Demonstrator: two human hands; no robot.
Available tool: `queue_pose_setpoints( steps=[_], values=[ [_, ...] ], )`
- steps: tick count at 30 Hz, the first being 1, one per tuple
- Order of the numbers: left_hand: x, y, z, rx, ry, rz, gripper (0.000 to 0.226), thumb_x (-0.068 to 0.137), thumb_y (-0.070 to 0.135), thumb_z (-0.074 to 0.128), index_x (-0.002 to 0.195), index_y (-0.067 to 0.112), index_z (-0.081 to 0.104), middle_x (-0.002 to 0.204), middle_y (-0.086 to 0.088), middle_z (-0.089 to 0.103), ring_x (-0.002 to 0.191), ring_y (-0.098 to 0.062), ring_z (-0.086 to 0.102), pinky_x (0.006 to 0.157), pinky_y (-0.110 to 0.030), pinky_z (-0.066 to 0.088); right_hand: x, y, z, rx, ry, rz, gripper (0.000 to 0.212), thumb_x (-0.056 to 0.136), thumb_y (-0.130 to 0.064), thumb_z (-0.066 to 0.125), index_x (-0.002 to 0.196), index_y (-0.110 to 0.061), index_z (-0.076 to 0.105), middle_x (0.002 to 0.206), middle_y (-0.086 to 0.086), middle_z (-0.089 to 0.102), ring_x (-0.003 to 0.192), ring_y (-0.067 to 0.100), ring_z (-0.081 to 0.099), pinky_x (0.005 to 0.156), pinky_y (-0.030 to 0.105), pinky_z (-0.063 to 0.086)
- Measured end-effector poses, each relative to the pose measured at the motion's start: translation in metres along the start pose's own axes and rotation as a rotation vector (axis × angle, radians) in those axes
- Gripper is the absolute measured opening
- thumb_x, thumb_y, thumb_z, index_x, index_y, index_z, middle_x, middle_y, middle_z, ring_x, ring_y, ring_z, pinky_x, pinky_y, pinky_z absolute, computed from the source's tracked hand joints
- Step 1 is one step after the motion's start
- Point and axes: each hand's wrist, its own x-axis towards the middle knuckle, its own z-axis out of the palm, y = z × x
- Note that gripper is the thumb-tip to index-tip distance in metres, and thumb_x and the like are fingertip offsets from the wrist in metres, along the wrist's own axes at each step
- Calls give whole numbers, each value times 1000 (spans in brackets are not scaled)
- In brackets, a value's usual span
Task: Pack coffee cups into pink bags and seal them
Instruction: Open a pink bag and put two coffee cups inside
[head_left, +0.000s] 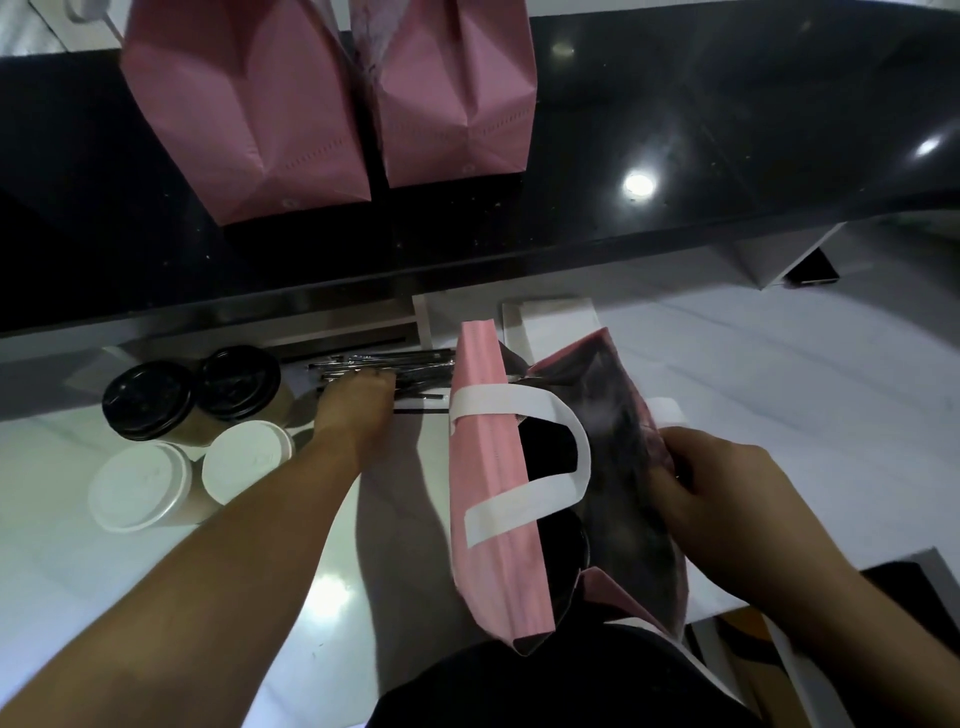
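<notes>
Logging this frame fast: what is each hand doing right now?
Left hand: on the black straws; grip cannot be told.
Right hand: holding the open pink bag by its edge.

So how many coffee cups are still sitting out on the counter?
4, clustered at left: two black-lidded cups behind, two white-lidded cups in front. More may be hidden inside the open pink bag.

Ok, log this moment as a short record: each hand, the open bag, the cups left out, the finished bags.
left hand: reaching into the pile of black straws
right hand: gripping the right edge of the open pink bag
bag contents: dark, cannot tell
cups outside: two black-lidded cups, two white-lidded cups
upper counter: two closed pink bags
</notes>
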Motion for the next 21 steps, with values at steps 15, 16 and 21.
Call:
queue_pose_setpoints(
  steps=[15,16,21],
  values=[
    [-44,-7,-37,-524,40,-215,18,98,16,62,94,29,75,84,0,71,63,-13,53,51,-25,35,-10,16,-2,-5,16,-35,35,99,-27,55,66,-20,51,53,1,55,51,20,52,47,35,35],
    [-53,-7,-42,-593,56,-228,16,98,18,63,91,26,74,81,0,69,65,-15,55,53,-26,35,-10,17,-1,8,22,-48,36,99,-26,56,64,-21,49,51,1,53,49,19,49,46,33,32],
    [-94,-6,-69,-856,0,-262,23,97,19,70,73,21,73,73,0,76,72,-21,70,65,-28,49,-6,17,-5,-17,-41,-31,32,101,-34,48,72,-22,58,60,-2,64,55,15,58,49,36,48]
  ],
)
